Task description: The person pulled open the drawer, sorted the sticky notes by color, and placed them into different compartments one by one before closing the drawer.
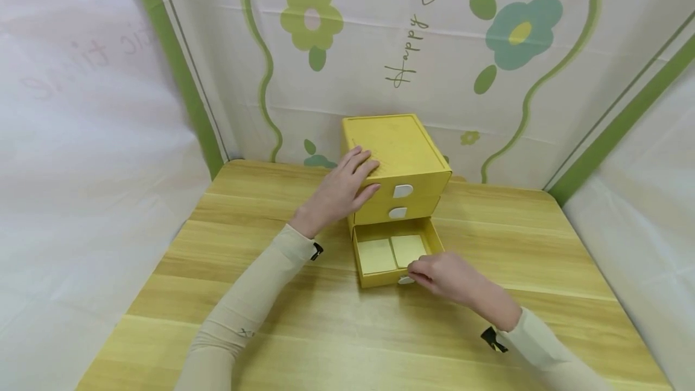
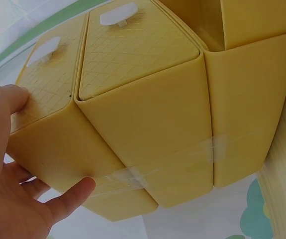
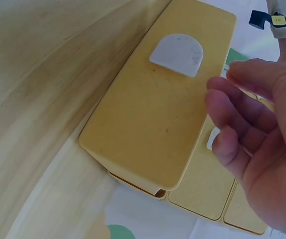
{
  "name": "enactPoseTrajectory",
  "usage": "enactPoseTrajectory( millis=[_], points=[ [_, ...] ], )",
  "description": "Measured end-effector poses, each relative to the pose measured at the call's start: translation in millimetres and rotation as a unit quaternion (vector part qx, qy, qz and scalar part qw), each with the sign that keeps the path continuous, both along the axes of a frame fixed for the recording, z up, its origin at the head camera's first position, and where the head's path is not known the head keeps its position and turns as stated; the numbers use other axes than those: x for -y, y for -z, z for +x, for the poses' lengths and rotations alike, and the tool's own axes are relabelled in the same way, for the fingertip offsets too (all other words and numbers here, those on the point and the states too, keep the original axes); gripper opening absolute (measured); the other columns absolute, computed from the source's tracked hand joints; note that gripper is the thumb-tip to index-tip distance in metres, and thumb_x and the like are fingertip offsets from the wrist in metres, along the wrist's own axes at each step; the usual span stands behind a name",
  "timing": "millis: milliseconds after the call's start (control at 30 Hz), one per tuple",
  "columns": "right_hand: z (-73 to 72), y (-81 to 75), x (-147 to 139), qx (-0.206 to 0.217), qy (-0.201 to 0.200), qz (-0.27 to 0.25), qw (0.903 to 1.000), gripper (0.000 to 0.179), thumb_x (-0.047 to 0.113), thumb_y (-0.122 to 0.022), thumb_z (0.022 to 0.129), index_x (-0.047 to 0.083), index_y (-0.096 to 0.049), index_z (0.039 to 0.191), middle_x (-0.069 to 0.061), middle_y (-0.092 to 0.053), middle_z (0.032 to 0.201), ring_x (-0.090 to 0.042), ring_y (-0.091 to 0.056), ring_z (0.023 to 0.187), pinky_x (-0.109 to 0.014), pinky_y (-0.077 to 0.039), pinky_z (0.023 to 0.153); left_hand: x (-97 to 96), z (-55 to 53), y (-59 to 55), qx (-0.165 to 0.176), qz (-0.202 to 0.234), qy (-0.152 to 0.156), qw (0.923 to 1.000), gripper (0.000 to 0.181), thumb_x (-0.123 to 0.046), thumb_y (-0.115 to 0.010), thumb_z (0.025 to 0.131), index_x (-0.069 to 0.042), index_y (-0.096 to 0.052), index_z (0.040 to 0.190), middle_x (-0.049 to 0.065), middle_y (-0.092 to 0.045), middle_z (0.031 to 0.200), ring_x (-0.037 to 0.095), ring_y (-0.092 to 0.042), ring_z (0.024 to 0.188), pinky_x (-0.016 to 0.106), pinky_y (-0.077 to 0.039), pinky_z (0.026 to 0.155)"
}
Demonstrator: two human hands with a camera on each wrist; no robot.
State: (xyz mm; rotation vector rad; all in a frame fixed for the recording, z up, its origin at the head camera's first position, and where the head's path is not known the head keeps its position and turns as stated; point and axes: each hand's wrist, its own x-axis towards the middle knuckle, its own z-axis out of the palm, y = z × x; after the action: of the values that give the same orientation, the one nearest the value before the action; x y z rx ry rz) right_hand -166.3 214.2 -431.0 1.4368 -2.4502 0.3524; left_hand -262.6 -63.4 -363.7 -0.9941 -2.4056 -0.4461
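Observation:
A yellow three-drawer storage box (image 1: 399, 143) stands on the wooden table, its bottom drawer (image 1: 374, 281) pulled out. Two pale yellow flat blocks or pads (image 1: 378, 256) lie side by side inside that drawer. My left hand (image 1: 339, 189) rests on the box's top left corner, fingers spread over the top and thumb against the front, as the left wrist view (image 2: 18, 174) shows. Beside the drawer's front rim is my right hand (image 1: 450, 276), fingers loosely bent near the white handle (image 3: 180, 54). The right wrist view shows nothing held in that hand (image 3: 267, 124).
Two closed drawers with white handles (image 1: 403, 191) sit above the pulled-out one. Behind the box hangs a white curtain (image 1: 369, 29) with flowers and green trim. The wood-grain table (image 1: 336, 343) extends around the box.

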Motion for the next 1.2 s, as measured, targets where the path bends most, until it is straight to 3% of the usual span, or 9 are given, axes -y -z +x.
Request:
enactPoseTrajectory(
  millis=[433, 1200],
  points=[
    [10.2, 2.8, 4, -0.006, 0.050, 0.074, 0.9960, 0.009, 0.014, -0.076, 0.084, 0.017, -0.068, 0.082, 0.008, -0.065, 0.071, -0.002, -0.055, 0.058, -0.016, -0.045, 0.050, 0.2, 1.1, -0.4, 0.004, 0.004, -0.001, 1.0000, 0.046, -0.036, -0.053, 0.101, -0.007, -0.052, 0.136, 0.019, -0.047, 0.146, 0.036, -0.035, 0.143, 0.041, -0.031, 0.119],
    [14.8, 12.1, 9, -0.046, 0.065, 0.092, 0.9925, 0.015, 0.009, -0.076, 0.082, 0.013, -0.062, 0.078, 0.005, -0.063, 0.065, -0.004, -0.053, 0.052, -0.014, -0.036, 0.043, -2.0, -1.7, -0.8, 0.003, 0.001, -0.005, 1.0000, 0.046, -0.037, -0.052, 0.102, -0.007, -0.052, 0.136, 0.018, -0.047, 0.146, 0.036, -0.035, 0.144, 0.041, -0.031, 0.119]
  ],
)
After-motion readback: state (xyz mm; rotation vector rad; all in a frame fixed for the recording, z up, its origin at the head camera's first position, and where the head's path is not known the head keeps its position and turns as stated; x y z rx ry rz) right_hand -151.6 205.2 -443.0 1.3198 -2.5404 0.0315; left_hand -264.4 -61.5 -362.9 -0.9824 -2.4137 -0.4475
